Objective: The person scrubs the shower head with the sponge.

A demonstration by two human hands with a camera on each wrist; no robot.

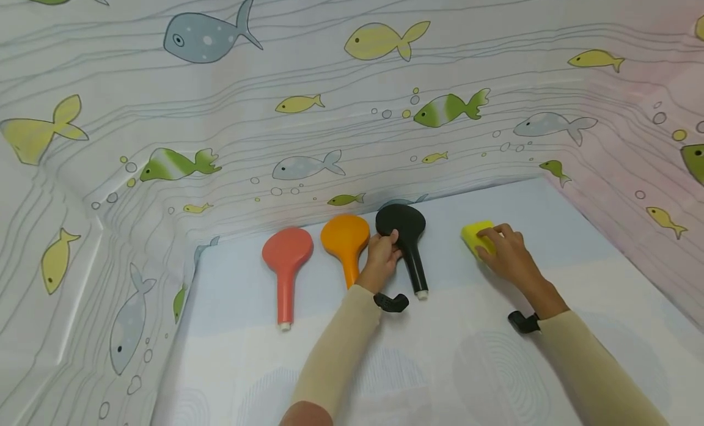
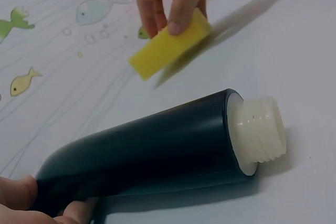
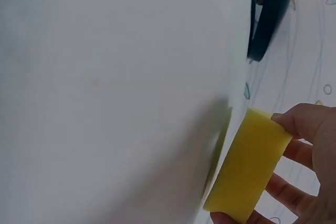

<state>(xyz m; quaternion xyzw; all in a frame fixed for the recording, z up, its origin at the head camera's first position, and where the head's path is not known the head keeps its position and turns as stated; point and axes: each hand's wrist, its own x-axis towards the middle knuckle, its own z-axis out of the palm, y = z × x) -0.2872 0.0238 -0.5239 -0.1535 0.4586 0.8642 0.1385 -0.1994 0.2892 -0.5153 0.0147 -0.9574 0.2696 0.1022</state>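
Observation:
In the head view, my left hand [image 1: 382,258] grips a black shower head [image 1: 400,221] where the round head meets the handle. The left wrist view shows its black handle [image 2: 152,145] lying along the white surface, ending in a white threaded stub [image 2: 262,129]. To the right, my right hand [image 1: 511,255] pinches a yellow sponge [image 1: 477,238] between thumb and fingers. Seen from the right wrist, the sponge [image 3: 249,166] stands tilted close over the surface, its shadow beside it. An orange shower head [image 1: 344,233] lies just left of my left hand, its lower handle hidden by the wrist.
A coral-red shower head [image 1: 287,249] lies farthest left, white threaded end toward me. The white surface [image 1: 434,365] is bounded at the back and sides by a fish-printed sheet [image 1: 330,132]. Black straps [image 1: 392,302] circle both wrists.

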